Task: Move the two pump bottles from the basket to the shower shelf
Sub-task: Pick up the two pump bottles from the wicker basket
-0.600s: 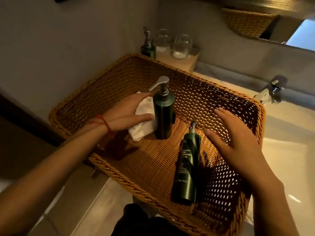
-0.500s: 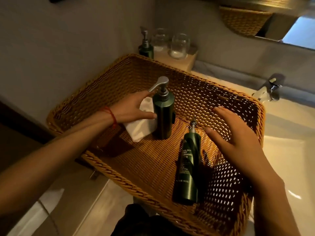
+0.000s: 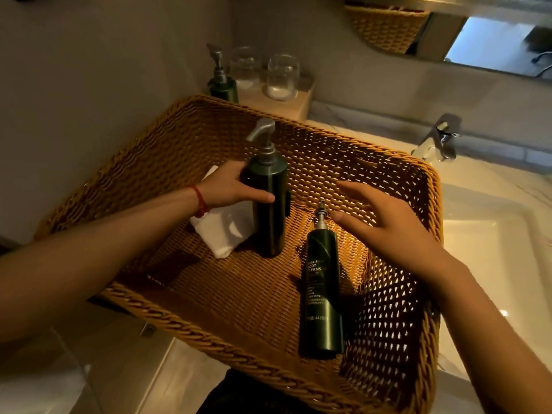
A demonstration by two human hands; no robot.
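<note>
Centre frame, my left hand (image 3: 230, 189) grips the upright pump bottle (image 3: 267, 204) inside the basket (image 3: 167, 297). My right hand (image 3: 385, 222) hovers open-fingered just beside the second bottle (image 3: 321, 291), which lies flat in the lower right.

L hand (image 3: 230, 189) curled in a grip, wrist straight; R hand (image 3: 385, 222) spread flat, fingers splayed.

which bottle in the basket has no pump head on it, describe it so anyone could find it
Find the big wicker basket beside the sink. Two dark green bottles are inside; it is the slimmer one nearer its right wall, just under the open right hand. Unlike the pump bottle in the left hand, it shows printed label text and only a bare metal stem on top.
</note>
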